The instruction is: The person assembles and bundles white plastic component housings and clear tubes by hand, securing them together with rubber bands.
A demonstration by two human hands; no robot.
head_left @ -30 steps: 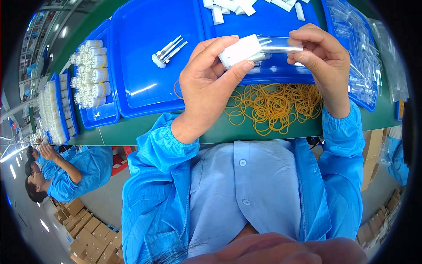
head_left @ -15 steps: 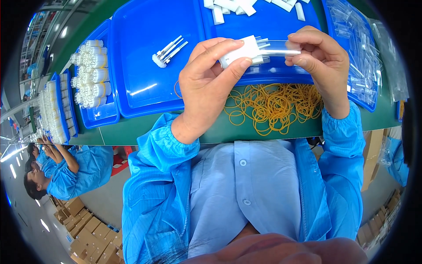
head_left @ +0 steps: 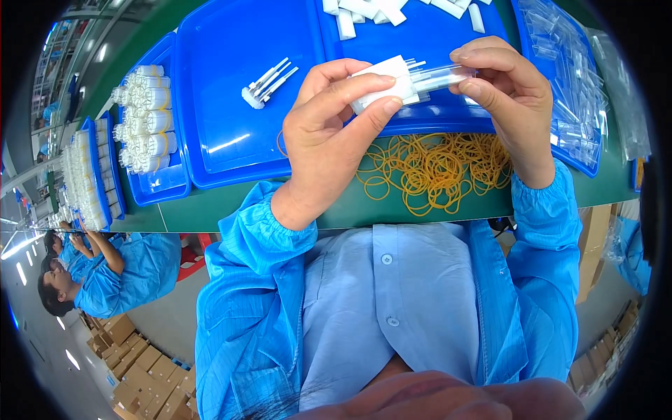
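My left hand (head_left: 325, 122) pinches a white flat-sided piece (head_left: 393, 70) between thumb and fingers. Several thin pale rods (head_left: 414, 64) stick out of its right end. From the right, the fingers and thumb of my right hand (head_left: 514, 91) grip a clear plastic tube (head_left: 441, 77), whose left end meets the rods. How far the tube reaches over them I cannot tell. In the blue tray (head_left: 224, 49) left of my hands lies a white piece with several thin rods (head_left: 269, 82). A heap of yellow rubber bands (head_left: 441, 168) lies on the green table below my hands.
Another blue tray (head_left: 420, 45) beyond my hands holds white pieces (head_left: 364, 10). At right, a blue tray holds clear plastic tubes (head_left: 570, 70). Banded white bundles (head_left: 150, 119) fill a tray at left. A co-worker in a blue smock (head_left: 129, 266) sits further left, near cardboard boxes (head_left: 143, 371).
My right hand has shifted slightly left and up, bringing the clear tube closer to the white piece and tilting it. My left hand has stayed almost in place.
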